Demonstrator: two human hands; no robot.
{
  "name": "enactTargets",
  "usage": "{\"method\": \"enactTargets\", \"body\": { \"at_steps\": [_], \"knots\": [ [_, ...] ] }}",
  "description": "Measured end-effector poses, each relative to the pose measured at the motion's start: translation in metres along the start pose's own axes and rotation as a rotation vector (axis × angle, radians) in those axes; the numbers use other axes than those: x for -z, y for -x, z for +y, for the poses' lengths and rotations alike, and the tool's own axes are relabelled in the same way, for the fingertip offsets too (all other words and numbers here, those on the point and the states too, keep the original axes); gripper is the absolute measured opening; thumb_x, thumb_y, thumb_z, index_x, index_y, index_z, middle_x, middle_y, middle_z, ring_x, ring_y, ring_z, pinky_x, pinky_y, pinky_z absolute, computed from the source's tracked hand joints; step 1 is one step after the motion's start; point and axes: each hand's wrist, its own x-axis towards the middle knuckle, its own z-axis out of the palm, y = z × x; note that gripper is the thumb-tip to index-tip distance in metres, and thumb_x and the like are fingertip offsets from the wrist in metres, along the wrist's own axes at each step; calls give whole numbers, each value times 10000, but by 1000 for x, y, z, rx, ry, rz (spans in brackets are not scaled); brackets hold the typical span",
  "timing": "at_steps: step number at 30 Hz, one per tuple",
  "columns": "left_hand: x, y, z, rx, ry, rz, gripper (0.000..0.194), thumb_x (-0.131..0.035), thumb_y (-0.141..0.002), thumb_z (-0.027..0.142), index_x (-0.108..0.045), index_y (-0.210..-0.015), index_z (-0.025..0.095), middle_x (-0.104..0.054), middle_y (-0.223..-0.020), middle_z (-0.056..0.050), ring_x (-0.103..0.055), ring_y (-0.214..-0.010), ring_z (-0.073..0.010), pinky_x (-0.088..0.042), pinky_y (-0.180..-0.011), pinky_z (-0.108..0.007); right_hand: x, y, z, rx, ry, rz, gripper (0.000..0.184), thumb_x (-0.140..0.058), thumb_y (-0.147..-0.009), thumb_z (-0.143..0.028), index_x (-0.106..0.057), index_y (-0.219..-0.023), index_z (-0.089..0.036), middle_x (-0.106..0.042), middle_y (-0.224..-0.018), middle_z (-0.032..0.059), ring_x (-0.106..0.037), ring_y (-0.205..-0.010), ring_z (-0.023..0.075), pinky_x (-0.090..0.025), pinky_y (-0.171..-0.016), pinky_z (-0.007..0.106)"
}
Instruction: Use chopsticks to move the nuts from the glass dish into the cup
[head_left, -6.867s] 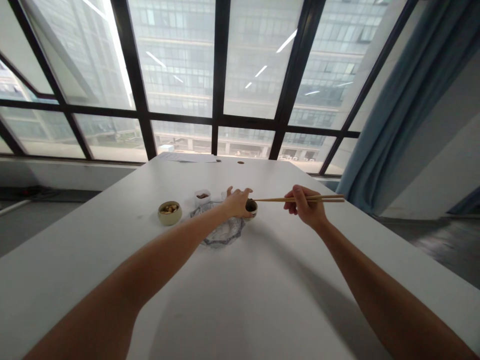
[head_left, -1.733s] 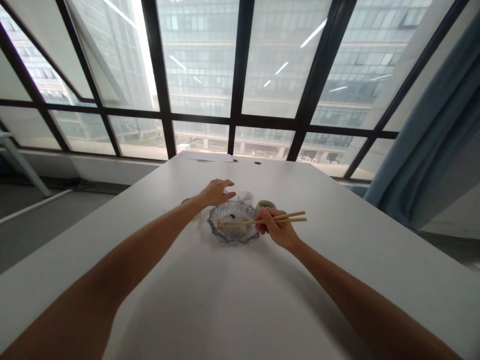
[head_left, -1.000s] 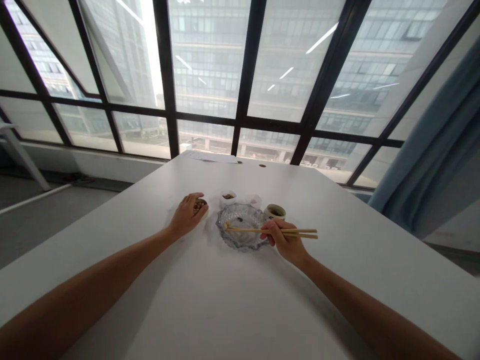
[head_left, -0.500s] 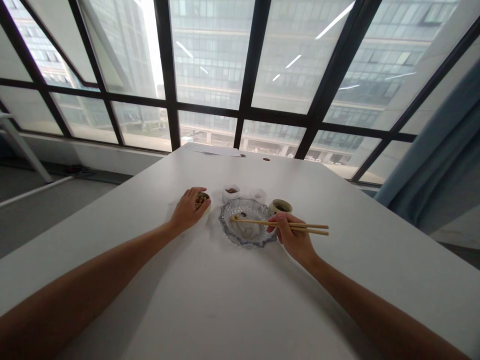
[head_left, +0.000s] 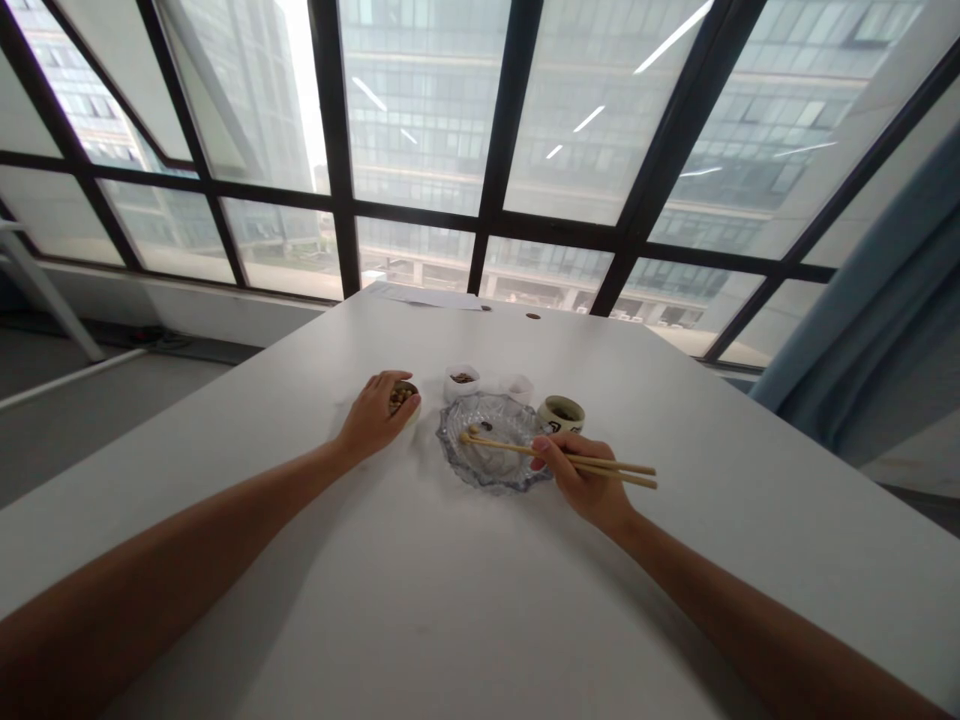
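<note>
Two hands are laid out over a white table (head_left: 420, 600). The left hand (head_left: 373, 418) is curled around a small bowl (head_left: 405, 398) of brownish pieces, its fingers wrapped on the rim, the bowl standing on the table just left of a glass dish (head_left: 491, 455). A pair of chopsticks (head_left: 555, 458) is pinched in the right hand (head_left: 589, 485) — the fingers are closed on the sticks near their middle, and the tips are reached over the dish, close to a dark bit lying in it. Whether the tips touch the glass cannot be told. Behind the dish two small white cups (head_left: 461, 381) are stood side by side, and a beige cup (head_left: 561, 412) is set just right of the dish, beside the right hand's knuckles. Papers (head_left: 424, 296) are seen at the far edge, before the window.
</note>
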Motion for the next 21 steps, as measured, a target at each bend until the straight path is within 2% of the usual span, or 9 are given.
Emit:
{"method": "enactTargets", "body": {
  "at_steps": [5, 9, 12, 15, 18, 21],
  "knots": [
    [0, 0, -1, 13, -1, -7, 339, -537, -925, 418, -577, -1181, 199, -668, -1169, -116, -617, -1128, -273, -498, -1028, -466, -1, -3, 1, -128, -139, 84, 444, -709, -853, -617, -734, -698, -201, -678, -578, 46, -437, -369, 107, -332, -334, 254],
    [1, 1, -1, 17, 4, -6, 354, -533, -925, 428, -574, -1184, 190, -663, -1179, -123, -612, -1137, -278, -495, -1031, -470, 8, -10, 9, -303, -392, 201, 487, -785, -739, -653, -690, -714, -175, -651, -546, 28, -424, -355, 84, -296, -301, 213],
    [2, 2, -1, 21, 6, -7, 354, -534, -923, 432, -576, -1181, 194, -663, -1176, -121, -614, -1129, -278, -496, -1025, -474, 21, -13, 22, -501, -572, 218, 464, -832, -689, -599, -607, -688, -193, -608, -509, -10, -405, -338, 67, -277, -278, 181],
    [2, 2, 0, 24, 5, -8, 361, -534, -920, 440, -578, -1182, 196, -661, -1173, -121, -617, -1122, -280, -499, -1020, -477, 31, -14, 35, -632, -671, 231, 399, -824, -726, -485, -546, -670, -204, -563, -478, -33, -389, -330, 62, -295, -272, 161],
    [2, 1, 0, 20, 6, -3, 360, -537, -913, 434, -580, -1176, 192, -662, -1171, -124, -619, -1122, -280, -497, -1024, -475, 34, -15, 43, -653, -704, 218, 360, -788, -773, -437, -530, -673, -207, -546, -475, -34, -379, -324, 61, -308, -269, 155],
    [2, 1, -1, 24, 9, 2, 351, -547, -908, 428, -581, -1171, 198, -667, -1174, -118, -619, -1126, -274, -496, -1028, -469, 34, -15, 46, -554, -646, 180, 368, -760, -797, -468, -520, -679, -216, -544, -476, -31, -365, -310, 67, -301, -255, 165]
  ]
}}
